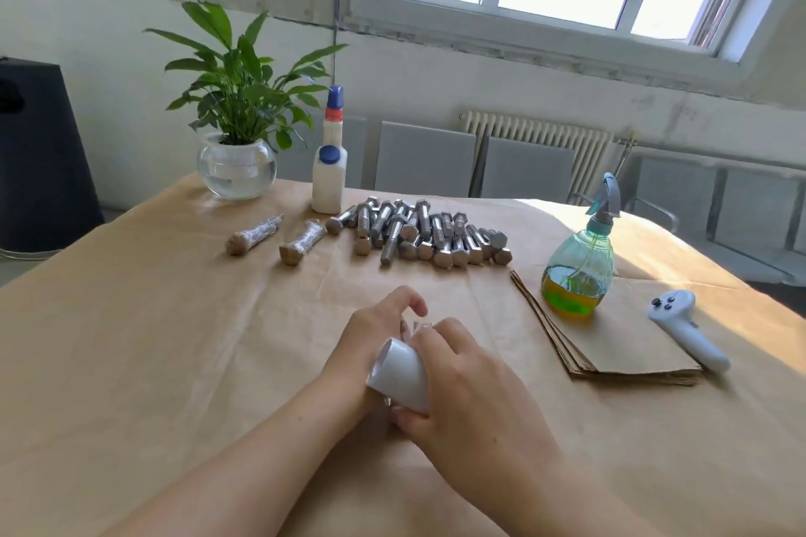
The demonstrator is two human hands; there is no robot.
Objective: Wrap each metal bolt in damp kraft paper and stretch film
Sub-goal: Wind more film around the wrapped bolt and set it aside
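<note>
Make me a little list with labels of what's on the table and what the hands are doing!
hands: left hand and right hand both hold a white roll
wrapped bolts: two, at the left
bare bolts: a pile, middle
spray bottle: on the paper stack
controller: far right
plant: back left
white bottle: behind the bolts

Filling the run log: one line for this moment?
step: film handling | right hand: grips film roll | left hand: at film end | wrapped bolts: two | bare bolts: piled
</note>
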